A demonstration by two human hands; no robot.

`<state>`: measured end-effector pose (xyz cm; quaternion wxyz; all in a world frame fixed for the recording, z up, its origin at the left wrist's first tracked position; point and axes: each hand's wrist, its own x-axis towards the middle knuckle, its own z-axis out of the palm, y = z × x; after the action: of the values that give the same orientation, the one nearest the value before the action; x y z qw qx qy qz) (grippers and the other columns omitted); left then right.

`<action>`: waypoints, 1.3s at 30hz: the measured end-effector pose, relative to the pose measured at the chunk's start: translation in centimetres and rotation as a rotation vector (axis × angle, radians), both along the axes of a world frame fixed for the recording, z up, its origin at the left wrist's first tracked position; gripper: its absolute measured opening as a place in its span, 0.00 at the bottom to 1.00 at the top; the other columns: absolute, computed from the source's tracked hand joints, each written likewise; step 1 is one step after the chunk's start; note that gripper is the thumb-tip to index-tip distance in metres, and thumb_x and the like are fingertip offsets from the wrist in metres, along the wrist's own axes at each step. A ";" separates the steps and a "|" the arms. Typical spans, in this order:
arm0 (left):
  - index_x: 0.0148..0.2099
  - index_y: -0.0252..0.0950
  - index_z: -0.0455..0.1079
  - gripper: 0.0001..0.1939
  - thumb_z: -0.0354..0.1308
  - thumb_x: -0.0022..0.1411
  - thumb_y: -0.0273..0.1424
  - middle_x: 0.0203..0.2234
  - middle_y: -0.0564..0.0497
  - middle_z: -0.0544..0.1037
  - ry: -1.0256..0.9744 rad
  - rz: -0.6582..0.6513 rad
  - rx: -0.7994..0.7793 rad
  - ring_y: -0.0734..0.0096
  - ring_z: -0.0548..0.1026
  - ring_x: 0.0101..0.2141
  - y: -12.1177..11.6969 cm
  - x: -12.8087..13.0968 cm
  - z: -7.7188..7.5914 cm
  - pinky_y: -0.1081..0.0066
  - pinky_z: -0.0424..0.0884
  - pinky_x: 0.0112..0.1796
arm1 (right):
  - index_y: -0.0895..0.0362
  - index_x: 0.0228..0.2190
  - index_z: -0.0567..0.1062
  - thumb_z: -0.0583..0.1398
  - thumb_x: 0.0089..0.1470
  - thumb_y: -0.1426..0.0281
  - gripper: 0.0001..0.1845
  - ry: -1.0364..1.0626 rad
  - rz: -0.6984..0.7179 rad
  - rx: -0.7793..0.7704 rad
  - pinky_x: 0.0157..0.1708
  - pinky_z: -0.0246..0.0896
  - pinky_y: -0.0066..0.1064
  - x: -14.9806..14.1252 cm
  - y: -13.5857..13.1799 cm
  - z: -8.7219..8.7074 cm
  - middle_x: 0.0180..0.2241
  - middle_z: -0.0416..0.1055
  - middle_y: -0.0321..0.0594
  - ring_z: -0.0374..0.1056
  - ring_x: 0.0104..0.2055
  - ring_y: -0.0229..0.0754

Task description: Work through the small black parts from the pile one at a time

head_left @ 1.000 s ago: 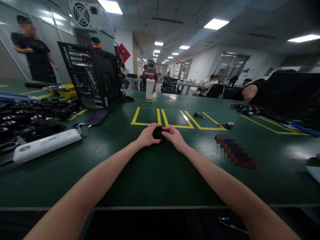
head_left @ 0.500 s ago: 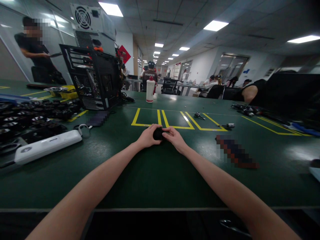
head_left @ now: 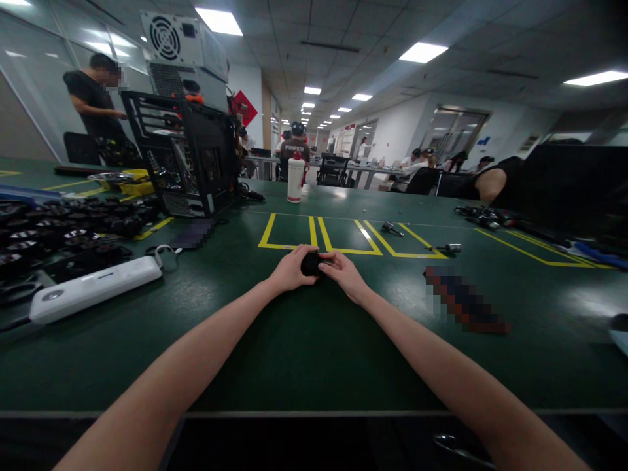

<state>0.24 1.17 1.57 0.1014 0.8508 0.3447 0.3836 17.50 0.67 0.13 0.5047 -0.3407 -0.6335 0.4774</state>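
Note:
Over the middle of the green table (head_left: 314, 347), my left hand (head_left: 293, 268) curls its fingers and thumb round a small black object (head_left: 311, 263). Its exact kind is too dark to make out. On its other side my right hand (head_left: 343, 273) pinches at the edge, thumb and fingertips close together against it. Part of the black object is hidden behind my fingers. Just beyond my hands, yellow tape (head_left: 284, 246) marks open-ended boxes on the tabletop.
To the left stand a white power strip (head_left: 98, 288), a heap of black parts (head_left: 63, 226) and an open computer case (head_left: 196, 157). A white bottle (head_left: 295, 178) is farther back. Two small metal-ended tools (head_left: 449, 248) and a blurred-out dark red item (head_left: 466, 301) lie right.
Both my hands stay nearly in place on the black object, with the right fingertips shifting slightly. At the far left, a standing person has moved to the right.

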 end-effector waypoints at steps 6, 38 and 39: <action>0.50 0.37 0.56 0.30 0.61 0.43 0.31 0.42 0.48 0.66 -0.003 -0.006 -0.014 0.62 0.67 0.43 0.0 0.0 0.1 0.64 0.65 0.43 | 0.54 0.40 0.66 0.60 0.43 0.72 0.19 -0.013 0.021 -0.011 0.51 0.54 0.38 0.1 0.0 0.0 0.44 0.65 0.39 0.62 0.48 0.40; 0.56 0.39 0.53 0.37 0.62 0.44 0.38 0.51 0.45 0.63 -0.088 0.008 -0.536 0.58 0.63 0.50 0.6 0.1 0.2 0.61 0.59 0.49 | 0.57 0.45 0.63 0.60 0.42 0.70 0.25 -0.752 -0.205 0.107 0.51 0.52 0.40 1.7 -1.7 1.0 0.47 0.64 0.43 0.61 0.50 0.43; 0.55 0.39 0.54 0.37 0.62 0.44 0.37 0.51 0.45 0.63 -0.095 -0.011 -0.535 0.58 0.63 0.50 -0.1 0.1 0.2 0.61 0.59 0.49 | 0.57 0.45 0.63 0.60 0.42 0.70 0.26 -0.756 -0.182 0.092 0.51 0.53 0.40 1.9 -2.6 1.3 0.47 0.64 0.43 0.60 0.50 0.43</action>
<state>0.31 1.08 1.77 0.3409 0.7766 0.4238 0.3178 19.40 -1.89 1.46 0.2908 -0.5243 -0.7626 0.2428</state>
